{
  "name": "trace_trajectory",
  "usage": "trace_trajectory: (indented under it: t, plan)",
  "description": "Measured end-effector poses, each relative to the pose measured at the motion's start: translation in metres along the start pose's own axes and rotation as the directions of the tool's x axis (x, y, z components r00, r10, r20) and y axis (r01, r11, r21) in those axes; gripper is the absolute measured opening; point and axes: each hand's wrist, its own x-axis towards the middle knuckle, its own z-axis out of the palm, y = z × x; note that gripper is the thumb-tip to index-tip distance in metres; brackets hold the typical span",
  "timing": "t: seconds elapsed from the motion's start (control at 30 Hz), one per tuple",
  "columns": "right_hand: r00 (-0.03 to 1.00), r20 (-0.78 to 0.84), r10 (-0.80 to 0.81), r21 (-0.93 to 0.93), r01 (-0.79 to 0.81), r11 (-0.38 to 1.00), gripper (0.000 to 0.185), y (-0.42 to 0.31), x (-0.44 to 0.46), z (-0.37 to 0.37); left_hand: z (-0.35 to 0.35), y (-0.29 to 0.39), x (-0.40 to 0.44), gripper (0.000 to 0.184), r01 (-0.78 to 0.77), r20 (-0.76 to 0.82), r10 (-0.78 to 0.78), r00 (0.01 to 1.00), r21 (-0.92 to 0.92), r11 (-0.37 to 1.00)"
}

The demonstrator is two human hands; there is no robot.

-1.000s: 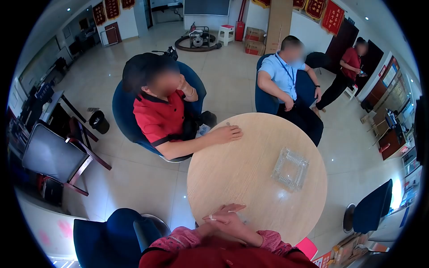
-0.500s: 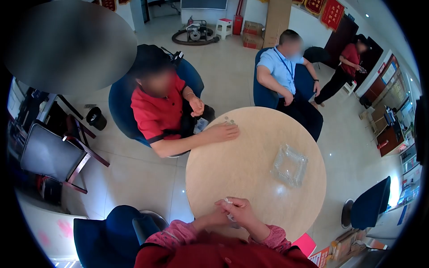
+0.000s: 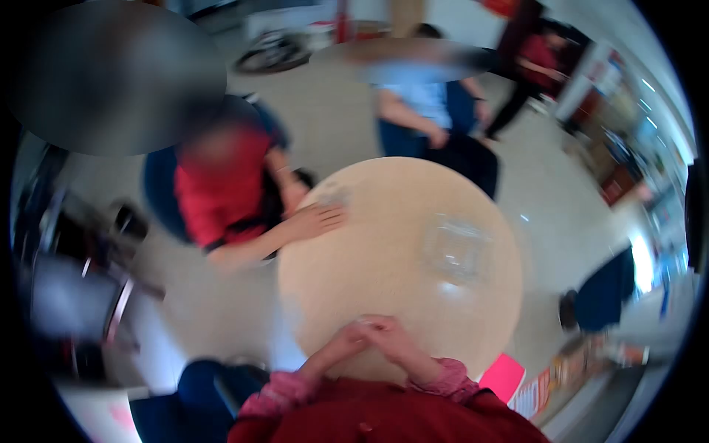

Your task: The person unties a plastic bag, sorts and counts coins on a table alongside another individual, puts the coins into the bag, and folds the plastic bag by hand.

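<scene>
My left hand (image 3: 348, 340) and my right hand (image 3: 389, 336) are together over the near edge of the round wooden table (image 3: 384, 280). The right hand's fingers lie over the left hand's, and both look closed. Motion blur and the overlapping fingers hide whatever may be between them. Farther up the table, to the right, is a clear square dish (image 3: 456, 230), apart from my hands.
A person in red (image 3: 229, 184) sits at the left, one hand (image 3: 317, 220) flat on the table near small blurred items (image 3: 336, 196). A person in light blue (image 3: 417, 100) sits across. Another person (image 3: 535, 63) stands behind. Blue chairs (image 3: 605, 292) stand around.
The view has shifted and blurred. My hands have come closer together, and the whitish thing seen at my fingers before no longer shows. Small items by the seated person's hand now look larger.
</scene>
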Motion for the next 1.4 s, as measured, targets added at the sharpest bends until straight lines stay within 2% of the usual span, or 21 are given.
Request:
trace_trajectory:
  t: [0.07, 0.17, 0.27, 0.3, 0.4, 0.43, 0.5, 0.57, 0.63, 0.67, 0.73, 0.77, 0.83, 0.9, 0.97, 1.03, 1.1, 1.17, 1.27, 1.33, 1.4]
  plan:
    - [0.979, 0.006, -0.202, -0.095, 0.202, 0.975, 0.022, 0.020, 0.004, 0.000, 0.000, -0.009, -0.001, 0.021, -0.011, -0.006, 0.012, 1.000, 0.220, 0.975]
    - [0.983, -0.011, -0.182, -0.005, 0.182, 0.983, 0.023, 0.020, 0.010, 0.004, -0.001, -0.026, -0.004, 0.022, 0.009, 0.054, -0.020, 0.998, 0.189, 0.982]
    - [0.993, 0.068, -0.096, 0.108, 0.088, 0.990, 0.023, 0.022, 0.009, 0.007, 0.004, -0.070, -0.022, 0.024, 0.241, 0.103, -0.229, 0.968, -0.117, 0.964]
    - [0.991, 0.121, -0.055, 0.103, 0.043, 0.994, 0.024, 0.021, 0.009, 0.006, 0.001, -0.072, -0.023, 0.024, 0.241, 0.104, -0.229, 0.968, -0.111, 0.964]
    - [0.988, 0.138, -0.066, 0.070, 0.057, 0.996, 0.024, 0.022, 0.012, 0.005, -0.006, -0.072, -0.020, 0.028, 0.090, 0.084, -0.104, 0.991, 0.149, 0.985]
    - [0.987, 0.112, -0.117, 0.039, 0.114, 0.993, 0.024, 0.021, 0.013, 0.005, -0.006, -0.075, -0.017, 0.030, -0.083, 0.088, 0.057, 0.994, 0.324, 0.942]
    - [0.984, 0.088, -0.155, -0.028, 0.158, 0.987, 0.024, 0.020, 0.014, -0.002, -0.003, -0.079, -0.017, 0.032, -0.241, 0.118, 0.210, 0.970, 0.482, 0.842]
    - [0.979, 0.071, -0.192, -0.097, 0.199, 0.975, 0.024, 0.024, 0.014, -0.013, 0.002, -0.044, 0.000, 0.032, -0.122, -0.028, 0.138, 0.990, 0.324, 0.938]
    - [0.840, 0.106, -0.532, -0.611, 0.477, 0.632, 0.030, 0.036, 0.012, -0.028, -0.002, -0.054, -0.003, 0.031, -0.080, 0.033, 0.074, 0.997, 0.303, 0.950]
    - [0.840, 0.105, -0.532, -0.611, 0.477, 0.632, 0.030, 0.025, 0.003, -0.030, -0.004, -0.049, 0.001, 0.030, -0.042, 0.092, 0.016, 0.996, 0.287, 0.957]
    - [0.972, 0.046, -0.229, -0.560, 0.215, 0.800, 0.042, 0.007, -0.021, -0.030, -0.007, -0.017, 0.007, 0.027, 0.024, 0.102, -0.046, 0.994, 0.209, 0.978]
    - [0.973, 0.042, -0.227, -0.561, 0.211, 0.801, 0.042, 0.010, -0.027, -0.029, -0.008, -0.002, 0.011, 0.024, 0.094, 0.117, -0.110, 0.987, 0.134, 0.987]
    - [0.893, -0.030, -0.449, -0.675, 0.314, 0.668, 0.044, 0.018, -0.038, -0.025, -0.009, -0.021, 0.006, 0.022, 0.160, 0.141, -0.188, 0.972, 0.191, 0.968]
    - [0.940, -0.032, -0.339, -0.710, 0.217, 0.670, 0.042, 0.011, -0.051, -0.021, -0.008, -0.038, 0.005, 0.019, 0.226, 0.159, -0.270, 0.950, 0.251, 0.941]
    - [0.974, -0.039, -0.221, -0.735, 0.122, 0.667, 0.041, 0.012, -0.054, -0.016, -0.009, -0.040, 0.003, 0.015, 0.070, 0.161, -0.130, 0.978, 0.330, 0.941]
    - [0.947, -0.121, -0.297, -0.640, 0.154, 0.752, 0.041, 0.023, -0.049, -0.012, -0.009, -0.036, 0.006, 0.015, 0.090, 0.192, -0.146, 0.971, 0.273, 0.958]
    - [0.927, -0.075, -0.367, -0.585, 0.258, 0.769, 0.038, 0.051, -0.035, -0.014, -0.007, -0.033, 0.001, 0.015, 0.124, 0.211, -0.172, 0.962, 0.222, 0.967]
    - [0.896, -0.038, -0.443, -0.520, 0.361, 0.774, 0.036, 0.055, -0.030, -0.009, -0.007, -0.049, -0.001, 0.019, -0.233, 0.220, 0.144, 0.965, 0.460, 0.857]
    - [0.948, -0.013, -0.317, -0.439, 0.279, 0.854, 0.031, 0.037, -0.034, -0.010, -0.009, -0.050, -0.006, 0.024, -0.147, 0.174, 0.088, 0.981, 0.364, 0.920]
    - [0.950, -0.124, -0.286, -0.414, 0.213, 0.885, 0.026, 0.031, -0.033, -0.010, -0.007, -0.039, -0.004, 0.023, -0.105, 0.144, 0.063, 0.988, 0.308, 0.945]
    - [0.958, -0.100, -0.267, -0.488, 0.187, 0.852, 0.025, 0.039, -0.025, -0.017, -0.006, -0.017, -0.008, 0.020, 0.193, 0.007, -0.193, 0.981, 0.005, 0.981]
